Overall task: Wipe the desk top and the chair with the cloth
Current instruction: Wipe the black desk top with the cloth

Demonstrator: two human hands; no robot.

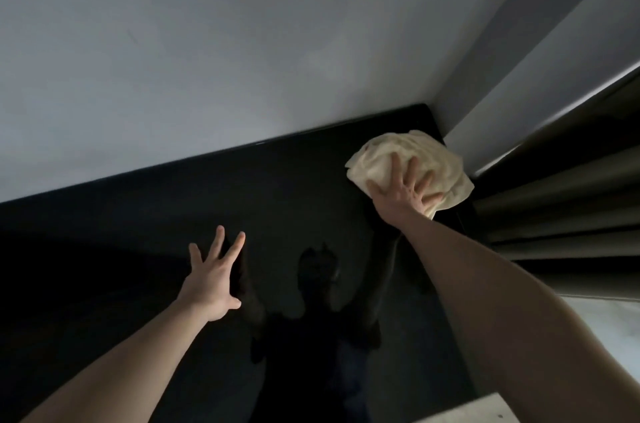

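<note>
A glossy black desk top [145,249] fills the lower half of the head view and runs back to the wall. In its far right corner lies a crumpled cream cloth [398,154]. My right hand [407,188] presses flat on the cloth with fingers spread. My left hand [213,279] rests on the bare desk near the middle, fingers spread and straight. The chair is not in view.
A pale grey wall [207,41] stands directly behind the desk. Dark curtain folds [561,208] hang along the desk's right side, close to the cloth. A pale surface [602,325] shows at the lower right beyond the desk edge.
</note>
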